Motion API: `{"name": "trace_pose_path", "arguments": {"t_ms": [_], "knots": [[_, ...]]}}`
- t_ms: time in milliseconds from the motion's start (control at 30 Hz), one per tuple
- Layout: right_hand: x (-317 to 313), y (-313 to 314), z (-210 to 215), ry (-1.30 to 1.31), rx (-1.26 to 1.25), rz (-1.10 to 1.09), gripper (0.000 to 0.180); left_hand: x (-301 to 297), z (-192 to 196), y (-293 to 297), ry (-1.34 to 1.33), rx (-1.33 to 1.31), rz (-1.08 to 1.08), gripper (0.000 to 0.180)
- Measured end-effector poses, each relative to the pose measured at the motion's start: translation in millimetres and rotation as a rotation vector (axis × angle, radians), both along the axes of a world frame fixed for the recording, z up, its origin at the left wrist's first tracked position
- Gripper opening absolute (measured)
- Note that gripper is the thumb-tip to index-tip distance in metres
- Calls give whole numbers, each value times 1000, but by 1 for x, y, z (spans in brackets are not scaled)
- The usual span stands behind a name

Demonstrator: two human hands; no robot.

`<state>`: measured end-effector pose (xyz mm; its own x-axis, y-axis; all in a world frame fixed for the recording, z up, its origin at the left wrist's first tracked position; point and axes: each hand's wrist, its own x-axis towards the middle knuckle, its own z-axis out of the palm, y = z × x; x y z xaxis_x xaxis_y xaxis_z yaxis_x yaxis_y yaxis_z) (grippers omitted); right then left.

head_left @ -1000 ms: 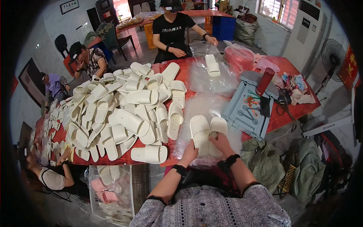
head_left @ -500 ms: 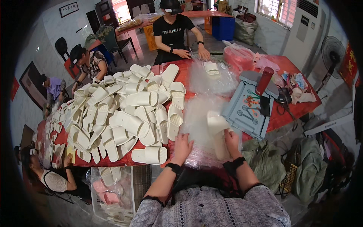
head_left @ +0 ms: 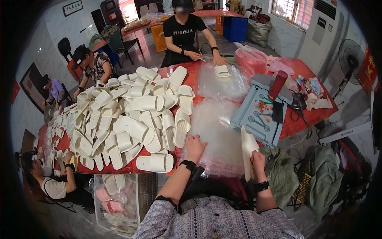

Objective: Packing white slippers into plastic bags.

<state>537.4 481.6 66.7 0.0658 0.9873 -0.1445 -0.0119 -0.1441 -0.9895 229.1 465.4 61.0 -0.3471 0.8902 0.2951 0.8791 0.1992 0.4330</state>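
My right hand (head_left: 258,161) grips a pair of white slippers (head_left: 248,150), held on edge at the near right side of a stack of clear plastic bags (head_left: 217,127). My left hand (head_left: 195,145) rests flat on the near edge of that stack, fingers spread, next to the big heap of white slippers (head_left: 131,115) that covers the red table (head_left: 302,115). A single white slipper (head_left: 156,162) lies at the table's front edge, just left of my left hand.
A grey-blue tray (head_left: 258,111) with scissors and a dark red cup (head_left: 277,85) stands to the right. A person across the table (head_left: 185,34) handles a white slipper (head_left: 221,70) on more plastic. Other people sit along the left. A crate with pink slippers (head_left: 115,199) stands below.
The pair of slippers that lay flat on the bags was lifted by my right hand, turned on edge and carried to the right. My left hand moved onto the bag stack.
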Motion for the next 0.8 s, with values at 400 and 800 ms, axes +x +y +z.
{"name": "trace_pose_path", "arguments": {"t_ms": [400,800], "knots": [[-11,-8,-12,-111,56,-2,38,-3,-4,28,-482,-199,-83,34],[-2,-9,-20,-195,133,43,41,23,75,-14,-311,125,-245,15]]}}
